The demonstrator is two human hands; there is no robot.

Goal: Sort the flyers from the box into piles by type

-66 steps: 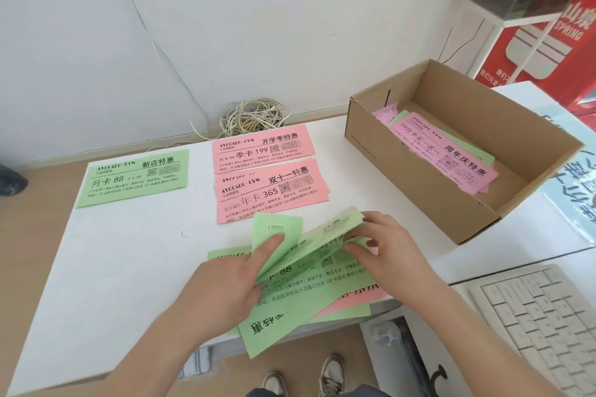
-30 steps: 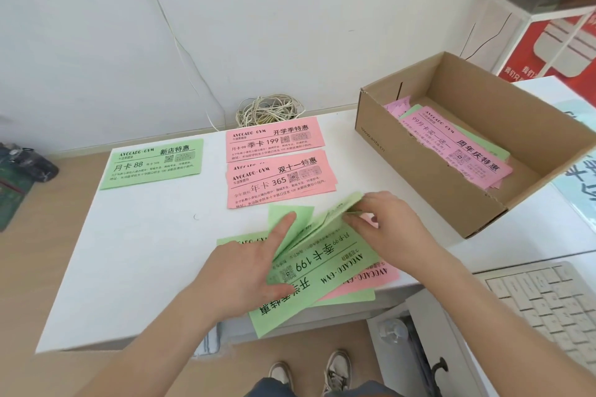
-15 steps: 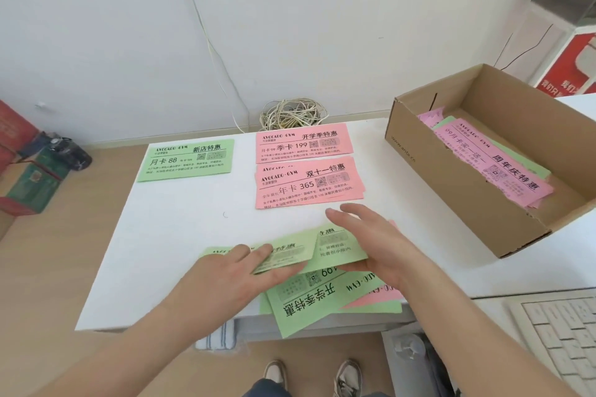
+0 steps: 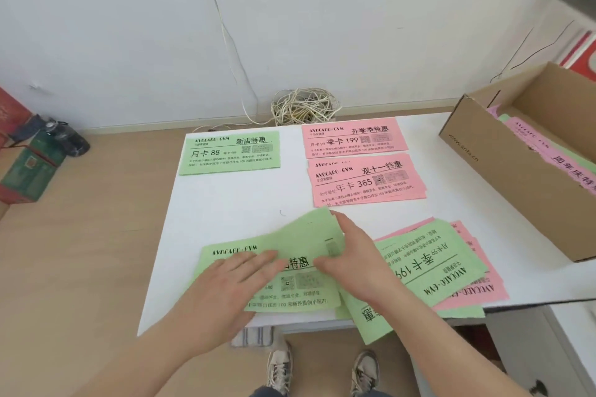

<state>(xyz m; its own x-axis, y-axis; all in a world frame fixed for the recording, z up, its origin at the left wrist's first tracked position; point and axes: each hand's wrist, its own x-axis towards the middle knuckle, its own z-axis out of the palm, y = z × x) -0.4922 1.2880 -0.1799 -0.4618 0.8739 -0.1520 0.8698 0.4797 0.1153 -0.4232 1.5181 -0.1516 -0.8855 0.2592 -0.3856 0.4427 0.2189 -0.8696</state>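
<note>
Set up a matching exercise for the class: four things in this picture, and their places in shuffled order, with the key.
1 left hand
2 pink 365 flyer
3 cardboard box
4 cable coil

A right side of table, flyers inside
B against the wall
C flat on a green flyer
D near side of pink 199 flyer

Pairs: 1-C, 2-D, 3-A, 4-B

left hand (image 4: 238, 280) flat, palm down, right hand (image 4: 351, 256) likewise

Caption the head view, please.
Left hand and right hand rest on green flyers; sorted green pile, pink piles behind.
</note>
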